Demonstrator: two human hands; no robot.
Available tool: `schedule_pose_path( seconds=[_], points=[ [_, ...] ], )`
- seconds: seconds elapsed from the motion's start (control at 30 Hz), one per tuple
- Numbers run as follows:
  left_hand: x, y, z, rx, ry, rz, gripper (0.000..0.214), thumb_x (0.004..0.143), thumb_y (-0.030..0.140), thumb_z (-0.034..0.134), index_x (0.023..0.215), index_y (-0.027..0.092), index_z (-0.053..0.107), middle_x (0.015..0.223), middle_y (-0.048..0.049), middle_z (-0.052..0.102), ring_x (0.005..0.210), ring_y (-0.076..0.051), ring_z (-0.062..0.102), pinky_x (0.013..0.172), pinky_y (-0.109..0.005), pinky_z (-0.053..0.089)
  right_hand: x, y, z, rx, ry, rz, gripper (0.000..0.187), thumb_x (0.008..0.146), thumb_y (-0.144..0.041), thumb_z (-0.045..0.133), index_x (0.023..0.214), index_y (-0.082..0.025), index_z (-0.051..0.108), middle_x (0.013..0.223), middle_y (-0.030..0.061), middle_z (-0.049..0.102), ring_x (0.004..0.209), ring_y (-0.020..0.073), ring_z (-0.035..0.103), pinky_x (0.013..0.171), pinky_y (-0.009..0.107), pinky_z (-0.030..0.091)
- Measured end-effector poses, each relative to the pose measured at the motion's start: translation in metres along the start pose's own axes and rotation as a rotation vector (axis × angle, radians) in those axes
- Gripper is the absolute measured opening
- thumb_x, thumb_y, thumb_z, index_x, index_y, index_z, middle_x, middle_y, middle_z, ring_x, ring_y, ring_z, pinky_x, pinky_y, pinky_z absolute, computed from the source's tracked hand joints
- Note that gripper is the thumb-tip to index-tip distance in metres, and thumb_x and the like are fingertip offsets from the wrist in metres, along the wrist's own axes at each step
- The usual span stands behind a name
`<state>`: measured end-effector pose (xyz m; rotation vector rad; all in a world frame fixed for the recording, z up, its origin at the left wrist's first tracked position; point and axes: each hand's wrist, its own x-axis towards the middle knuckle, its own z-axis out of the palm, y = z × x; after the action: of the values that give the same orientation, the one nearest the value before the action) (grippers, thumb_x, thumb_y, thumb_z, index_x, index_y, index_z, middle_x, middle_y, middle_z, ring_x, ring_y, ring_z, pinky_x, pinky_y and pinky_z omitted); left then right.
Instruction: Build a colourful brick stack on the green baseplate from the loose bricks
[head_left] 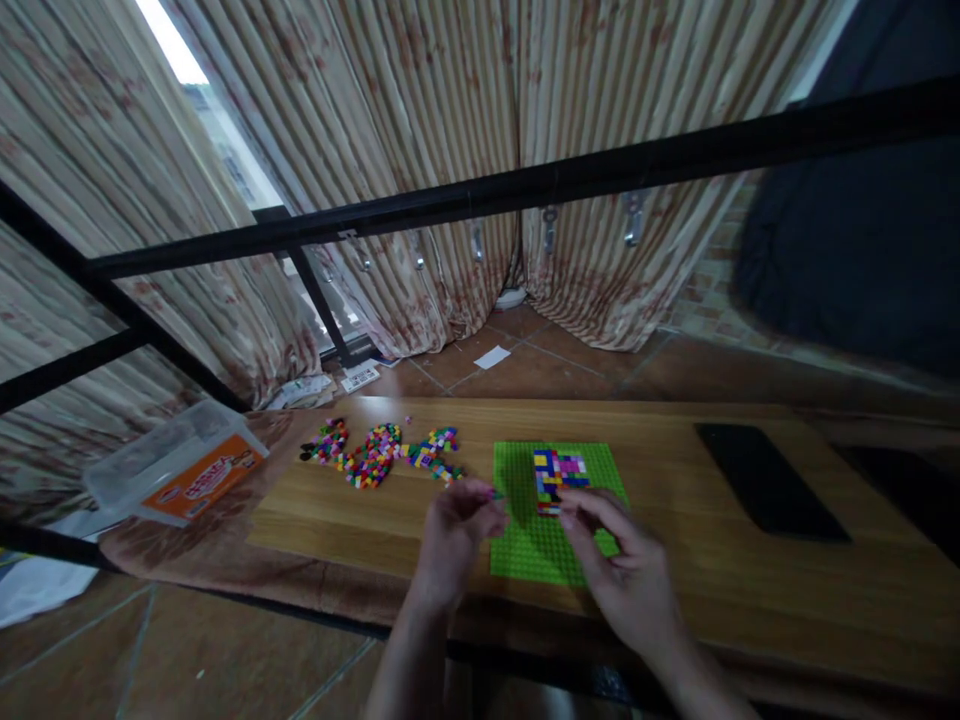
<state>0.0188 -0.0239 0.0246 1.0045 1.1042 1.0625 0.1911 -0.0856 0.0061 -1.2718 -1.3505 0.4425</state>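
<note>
A bright green studded baseplate [517,555] lies on the wooden table, carrying a patch of toy building bricks [551,470] in blue, yellow, white, pink and red. My left hand [461,525] is over the plate's left edge, thumb and fingers pinched on a tiny toy brick [497,495] that looks green and pink. Over the lower right of the patch, my right hand [626,555] has its thumb and forefinger brought together at the bricks. Whatever sits between those fingertips is too small and blurred to name.
Loose coloured bricks [375,455] lie in heaps on the left of the table [337,520]. A clear plastic box [180,460] with an orange label stands beyond its left end. A dark flat tablet-like object [769,480] rests at right. Behind runs a black metal rail [480,195] before curtains.
</note>
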Motion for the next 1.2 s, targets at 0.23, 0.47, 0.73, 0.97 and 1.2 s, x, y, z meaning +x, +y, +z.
schedule_pose_path(
  seconds=[0.23, 0.47, 0.73, 0.97, 1.2],
  points=[
    [-0.022, -0.006, 0.033, -0.262, -0.226, -0.234, 0.031, 0.054, 0.021, 0.086, 0.075, 0.015, 0.063, 0.066, 0.0026, 0.062, 0.058, -0.007, 0.057, 0.056, -0.017, 0.044, 0.0, -0.01, -0.007, 0.046, -0.238, -0.053, 0.023, 0.086, -0.025, 0.059, 0.107, -0.026, 0.068, 0.09, 0.0028, 0.066, 0.072, 0.0128, 0.061, 0.068, 0.025, 0.051],
    [-0.02, -0.001, 0.029, -0.31, -0.244, -0.288, 0.028, 0.056, 0.02, 0.085, 0.075, 0.014, 0.066, 0.067, 0.0012, 0.066, 0.059, -0.007, 0.06, 0.059, -0.018, 0.047, 0.002, -0.003, -0.008, 0.08, -0.227, -0.014, 0.016, 0.086, -0.028, 0.06, 0.098, -0.025, 0.071, 0.09, 0.0031, 0.067, 0.083, 0.0153, 0.064, 0.074, 0.027, 0.051],
    [-0.017, -0.006, 0.033, -0.301, -0.235, -0.276, 0.028, 0.059, 0.026, 0.084, 0.077, 0.013, 0.067, 0.064, -0.001, 0.067, 0.056, -0.008, 0.061, 0.057, -0.019, 0.048, 0.002, -0.001, -0.009, 0.071, -0.207, 0.016, 0.015, 0.087, -0.028, 0.06, 0.097, -0.024, 0.07, 0.093, 0.0048, 0.068, 0.085, 0.0163, 0.064, 0.077, 0.03, 0.053],
    [-0.019, -0.003, 0.033, -0.351, -0.269, -0.294, 0.028, 0.054, 0.022, 0.085, 0.074, 0.013, 0.069, 0.059, -0.0002, 0.065, 0.051, -0.008, 0.058, 0.056, -0.021, 0.048, 0.003, -0.008, -0.01, 0.193, -0.203, 0.111, 0.012, 0.082, -0.032, 0.065, 0.085, -0.024, 0.073, 0.083, 0.0034, 0.069, 0.079, 0.0161, 0.064, 0.07, 0.028, 0.053],
    [-0.015, -0.003, 0.029, -0.324, -0.221, -0.254, 0.026, 0.058, 0.024, 0.083, 0.079, 0.014, 0.072, 0.069, -0.0018, 0.068, 0.053, -0.006, 0.056, 0.057, -0.02, 0.045, 0.014, 0.013, -0.04, 0.164, 0.118, 0.294, 0.021, 0.076, -0.039, 0.069, 0.09, -0.024, 0.075, 0.072, 0.0011, 0.068, 0.067, 0.0151, 0.061, 0.065, 0.029, 0.051]
  ],
)
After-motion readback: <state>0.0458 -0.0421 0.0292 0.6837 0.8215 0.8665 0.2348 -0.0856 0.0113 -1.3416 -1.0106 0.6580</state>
